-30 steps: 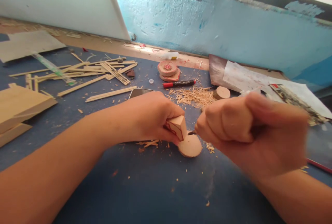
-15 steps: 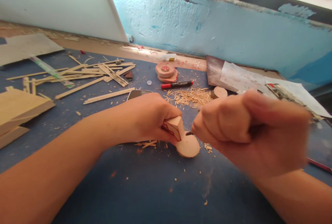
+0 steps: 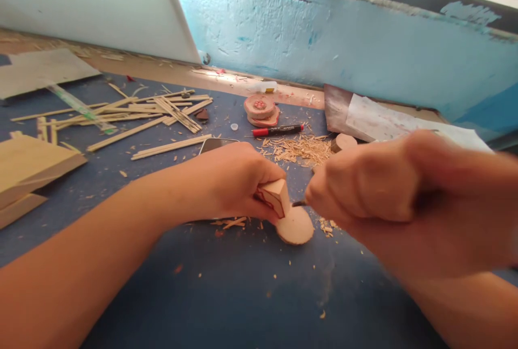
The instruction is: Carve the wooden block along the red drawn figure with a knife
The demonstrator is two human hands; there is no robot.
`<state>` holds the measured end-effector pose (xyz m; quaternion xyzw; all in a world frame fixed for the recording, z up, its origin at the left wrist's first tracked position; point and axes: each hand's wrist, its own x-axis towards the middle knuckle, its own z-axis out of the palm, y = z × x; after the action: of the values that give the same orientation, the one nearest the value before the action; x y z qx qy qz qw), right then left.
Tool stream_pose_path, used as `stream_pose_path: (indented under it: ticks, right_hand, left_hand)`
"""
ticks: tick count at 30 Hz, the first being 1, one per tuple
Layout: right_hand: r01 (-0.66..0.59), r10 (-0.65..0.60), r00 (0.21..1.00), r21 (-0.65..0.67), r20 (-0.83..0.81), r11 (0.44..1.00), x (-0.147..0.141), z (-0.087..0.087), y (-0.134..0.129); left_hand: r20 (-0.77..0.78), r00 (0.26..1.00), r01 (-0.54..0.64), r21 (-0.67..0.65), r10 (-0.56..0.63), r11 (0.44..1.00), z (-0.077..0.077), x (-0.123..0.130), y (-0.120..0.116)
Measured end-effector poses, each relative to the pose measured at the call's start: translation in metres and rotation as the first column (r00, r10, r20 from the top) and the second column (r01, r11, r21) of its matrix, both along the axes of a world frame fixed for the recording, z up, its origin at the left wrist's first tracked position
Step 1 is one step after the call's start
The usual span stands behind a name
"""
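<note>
My left hand [image 3: 246, 182] is closed around a small block of pale wood [image 3: 275, 197] with red lines drawn on its side. The block stands on or just above a round wooden disc [image 3: 297, 226] lying on the table. My right hand [image 3: 372, 187] is a fist, blurred at its near side. From its front pokes the short dark tip of a carving tool [image 3: 299, 203], close to the right of the block, over the disc's far edge. The tool's handle is hidden inside the fist.
Beyond my hands lie wood shavings [image 3: 305, 149], a red-and-black marker [image 3: 278, 130] and stacked red-edged wood slices [image 3: 261, 110]. Thin wooden sticks [image 3: 170, 146] spread at the left behind a board [image 3: 36, 171]. A wood round [image 3: 343, 143] and paper [image 3: 372, 117] lie at right.
My right hand has moved to the right, drawing the tool's tip slightly away from the block. The left hand and the block hold almost still.
</note>
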<state>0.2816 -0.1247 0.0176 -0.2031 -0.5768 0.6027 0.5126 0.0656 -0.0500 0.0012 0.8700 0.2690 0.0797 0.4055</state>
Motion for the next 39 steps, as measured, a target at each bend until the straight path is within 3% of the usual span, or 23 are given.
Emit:
stream_pose_path:
  ticks: [7,15,18,19,22,25,28,32,39]
  right_hand:
    - [-0.037,0.043,0.997,-0.104,0.06,0.994,0.006,0.014,0.006]
    - [-0.048,0.054,0.997,-0.113,0.053,0.992,0.002,-0.001,0.008]
    - [-0.082,0.082,0.997,-0.036,-0.012,0.996,-0.003,-0.006,0.004]
    - [-0.088,0.089,0.996,-0.034,0.009,0.996,-0.004,-0.005,0.003]
    - [0.042,-0.042,0.999,-0.049,0.011,0.998,-0.005,0.005,0.001]
    - [-0.029,0.029,0.999,-0.028,0.031,0.999,-0.004,0.014,0.002]
    - [-0.014,0.027,0.994,-0.128,0.103,0.992,-0.002,0.015,0.004]
    - [-0.044,0.047,0.995,-0.042,0.088,0.998,0.0,0.01,0.003]
    - [-0.07,0.072,0.996,-0.056,0.048,0.996,0.003,0.009,0.004]
  left_hand:
    - [0.045,0.999,0.013,-0.019,-0.013,1.0,-0.004,-0.002,0.002]
    - [0.052,0.998,0.03,-0.014,-0.03,0.999,-0.006,-0.003,0.002]
    - [-0.01,1.0,-0.017,0.022,0.017,1.0,-0.004,-0.003,0.001]
    - [-0.02,1.0,-0.02,0.033,0.021,0.999,-0.004,-0.002,0.001]
    - [0.009,1.0,-0.001,0.021,0.0,1.0,-0.004,-0.002,0.001]
    - [0.032,0.999,0.005,-0.021,-0.005,1.0,-0.004,-0.002,0.001]
    - [0.037,0.999,0.009,-0.034,-0.008,0.999,-0.004,-0.002,0.001]
    - [0.012,1.0,0.005,-0.01,-0.005,1.0,-0.004,-0.003,0.001]
    - [0.055,0.998,0.018,-0.025,-0.017,1.0,-0.006,-0.002,0.002]
